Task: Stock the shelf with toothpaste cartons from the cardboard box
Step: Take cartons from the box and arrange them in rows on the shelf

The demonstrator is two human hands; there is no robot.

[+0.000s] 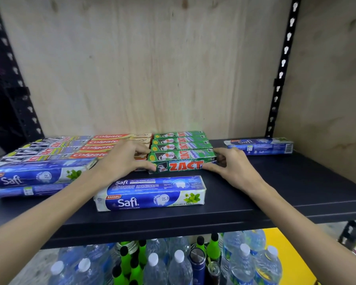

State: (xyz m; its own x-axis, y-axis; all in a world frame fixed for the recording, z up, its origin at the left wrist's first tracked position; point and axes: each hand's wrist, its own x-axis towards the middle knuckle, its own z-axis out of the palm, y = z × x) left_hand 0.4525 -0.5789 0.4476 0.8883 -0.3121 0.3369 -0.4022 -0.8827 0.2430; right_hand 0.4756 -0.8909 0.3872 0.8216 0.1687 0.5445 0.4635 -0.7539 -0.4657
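- Both hands are on the front green ZACT carton (180, 166): left hand (121, 159) pinches its left end with thumb and fingers, right hand (232, 167) grips the right end. Looks to me like it's being squared up against the row of green ZACT cartons (179, 144) behind it, so the faces line up.
- The shelf (275, 194) is already sorted by brand, which explains the layout: silver ZACT cartons (47, 150) far left, red Colgate cartons (115, 145) next, green ones in the middle.
- A loose Safi carton (152, 193) lies just in front of the held one, near the shelf edge. Probably the next to get filed, and it's kinda in the way of the wrists.
- More Safi cartons (35, 177) stacked front left, and one Safi carton (259, 146) off alone on the right.
- The cardboard box isn't in view.
- Below: water bottles (245, 258) and green bottles (132, 262).
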